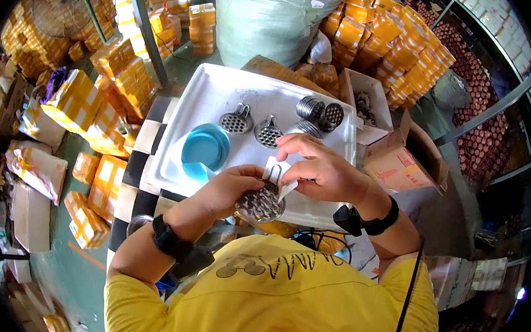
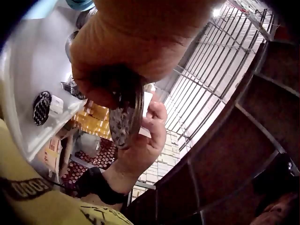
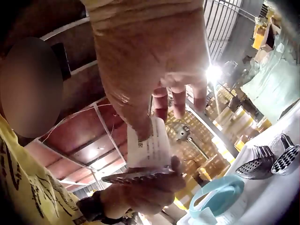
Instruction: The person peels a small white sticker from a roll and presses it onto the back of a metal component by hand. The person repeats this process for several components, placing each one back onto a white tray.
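Over the near edge of the white tray [image 1: 183, 106], my left hand [image 1: 237, 187] grips a round perforated metal disc [image 1: 260, 205] by its edge near a wire loop. My right hand [image 1: 321, 169] pinches a white printed tag [image 3: 150, 145] at that loop, thumb on its face. In the right wrist view the disc is seen edge-on, below the tag. Similar discs with loops [image 1: 236, 123] [image 1: 269, 132] lie farther up the tray. Stacked ones [image 1: 310, 109] stand at its right. A light-blue roll [image 1: 206, 146] lies at the tray's left.
A checkered cloth [image 1: 132, 183] shows beside the tray. Right of it stand an open cardboard box [image 1: 406, 155] and a white foam box [image 1: 367, 102] with dark pieces inside. A large pale green sack [image 1: 267, 26] and many taped yellow cartons [image 1: 405, 52] rise behind.
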